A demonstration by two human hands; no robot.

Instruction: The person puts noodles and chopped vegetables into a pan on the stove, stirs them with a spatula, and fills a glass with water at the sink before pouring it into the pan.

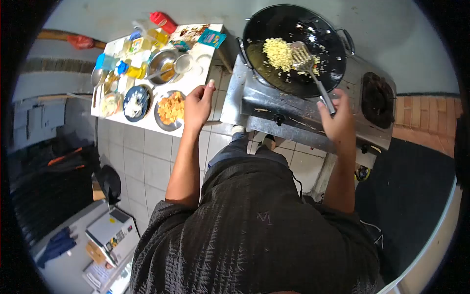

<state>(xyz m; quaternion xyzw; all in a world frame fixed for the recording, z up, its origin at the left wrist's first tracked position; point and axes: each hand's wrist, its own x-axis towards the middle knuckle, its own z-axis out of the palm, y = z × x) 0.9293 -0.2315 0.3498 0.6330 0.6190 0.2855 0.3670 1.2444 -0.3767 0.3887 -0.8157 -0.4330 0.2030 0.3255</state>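
My right hand is closed around the handle of a metal slotted spatula. Its slotted head rests among pale yellow chopped bits in a large black wok. The wok sits on a metal gas stove, and smaller scraps are scattered over its inside. My left hand is raised beside the table's right edge, fingers curled in and thumb up, with nothing visible in it. Nearest to it is a plate of orange-brown pieces, apart from the hand.
On the white table stand a dark plate of white pieces, a metal bowl, an oil bottle and a red squeeze bottle. A second burner lies right of the wok. Tiles cover the floor.
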